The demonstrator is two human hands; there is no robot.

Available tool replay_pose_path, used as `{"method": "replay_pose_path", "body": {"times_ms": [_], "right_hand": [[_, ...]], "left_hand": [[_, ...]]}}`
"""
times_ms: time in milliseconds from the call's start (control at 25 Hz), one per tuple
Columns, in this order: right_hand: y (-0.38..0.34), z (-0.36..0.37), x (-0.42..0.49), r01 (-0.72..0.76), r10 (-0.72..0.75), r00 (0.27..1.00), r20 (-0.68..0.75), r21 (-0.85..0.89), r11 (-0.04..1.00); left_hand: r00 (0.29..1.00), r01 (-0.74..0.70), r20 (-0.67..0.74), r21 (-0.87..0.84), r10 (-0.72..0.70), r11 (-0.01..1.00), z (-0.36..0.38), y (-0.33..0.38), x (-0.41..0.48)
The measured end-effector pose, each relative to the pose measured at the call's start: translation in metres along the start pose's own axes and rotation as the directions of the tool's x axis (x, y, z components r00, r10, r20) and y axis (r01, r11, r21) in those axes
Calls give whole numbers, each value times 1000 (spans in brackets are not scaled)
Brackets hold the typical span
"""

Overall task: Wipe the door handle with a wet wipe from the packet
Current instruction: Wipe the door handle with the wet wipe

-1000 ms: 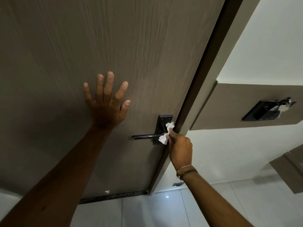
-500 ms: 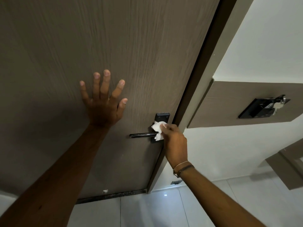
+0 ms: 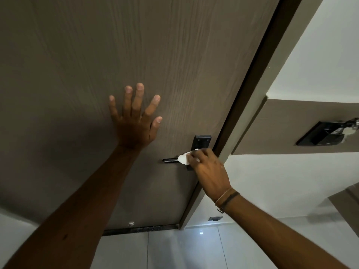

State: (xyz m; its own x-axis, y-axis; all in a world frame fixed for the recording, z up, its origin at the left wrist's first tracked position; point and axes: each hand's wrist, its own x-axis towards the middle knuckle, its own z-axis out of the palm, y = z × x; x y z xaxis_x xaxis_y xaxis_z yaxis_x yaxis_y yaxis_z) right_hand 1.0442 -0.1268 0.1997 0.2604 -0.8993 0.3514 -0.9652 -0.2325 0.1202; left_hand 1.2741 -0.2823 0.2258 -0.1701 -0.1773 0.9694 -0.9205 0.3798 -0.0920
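A black lever door handle [image 3: 170, 160] on a black backplate [image 3: 202, 142] sits at the right edge of a brown wood-grain door [image 3: 136, 55]. My right hand [image 3: 210, 172] is shut on a crumpled white wet wipe [image 3: 184, 158] and presses it onto the lever near the backplate. The hand covers the lever's inner end. My left hand [image 3: 136, 121] lies flat on the door, fingers spread, to the left of and above the handle. No packet is in view.
The dark door frame [image 3: 258, 74] runs along the door's right edge. A brown wall panel holds a black switch plate [image 3: 322, 136] at the right. White floor tiles [image 3: 184, 249] lie below, with a small door stop [image 3: 215, 218] by the frame's foot.
My right hand has slid the wipe leftward from the backplate's lower edge onto the lever. My left hand has stayed flat on the door.
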Motion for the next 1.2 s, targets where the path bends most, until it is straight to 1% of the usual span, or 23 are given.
{"method": "replay_pose_path", "body": {"times_ms": [40,80,120,200,240,280,360,440,480,600,680,720,800,880,920,960,1040,1080,1120,1200], "right_hand": [[-3,-4,9,46,-45,999,32,-35,998],[-9,-6,18,58,-58,996,65,3,998],[-16,-6,26,76,-80,995,65,72,995],[-33,-10,41,61,-93,986,137,222,973],[-36,-12,43,73,-110,982,152,235,969],[-33,-13,44,87,-124,978,165,217,972],[-17,-18,39,139,-154,972,178,98,986],[0,-16,32,153,-150,972,181,1,988],[1,-16,29,142,-137,974,179,-15,990],[-29,-12,44,130,-139,975,175,66,989],[-41,-10,48,160,-182,967,177,133,978],[-35,-13,47,174,-198,961,196,130,976],[-7,-14,40,186,-196,952,236,64,981],[7,-10,33,182,-174,965,196,-28,983],[1,-8,35,180,-177,971,160,-2,984],[-11,-6,40,179,-188,972,140,74,981],[-39,-1,46,159,-191,970,149,202,966],[-40,0,47,170,-207,967,146,233,958],[-31,0,46,187,-221,965,140,223,957],[-1,-3,39,224,-240,961,136,122,967]], "left_hand": [[1000,6,-4,-3,-6,1000,1,1,1],[1000,10,-9,1,-10,1000,0,0,1],[1000,13,-12,6,-13,1000,0,0,1],[1000,16,-19,6,-16,1000,0,-1,1],[1000,12,-21,6,-12,1000,-1,-1,1],[1000,10,-22,10,-9,1000,-1,-1,1],[1000,0,-18,21,1,1000,-2,0,3],[1000,-1,-2,19,1,1000,-2,-1,2],[1000,0,3,21,0,1000,-1,0,2],[1000,3,19,22,-3,1000,-1,-1,1],[1000,1,17,30,-1,1000,-1,-1,1],[1000,-1,15,32,1,999,-1,-2,1],[1000,-4,26,22,4,1000,-1,-2,1],[1000,-5,27,38,4,999,-2,-1,2],[1000,-1,21,38,0,999,-1,-1,2],[1000,5,17,26,-5,1000,-1,-1,2],[1000,5,8,24,-5,1000,0,-1,1],[1000,1,5,38,-1,999,0,-2,0],[1000,-5,1,44,5,999,1,-3,0],[1000,-11,-1,39,11,999,1,-3,0]]}}
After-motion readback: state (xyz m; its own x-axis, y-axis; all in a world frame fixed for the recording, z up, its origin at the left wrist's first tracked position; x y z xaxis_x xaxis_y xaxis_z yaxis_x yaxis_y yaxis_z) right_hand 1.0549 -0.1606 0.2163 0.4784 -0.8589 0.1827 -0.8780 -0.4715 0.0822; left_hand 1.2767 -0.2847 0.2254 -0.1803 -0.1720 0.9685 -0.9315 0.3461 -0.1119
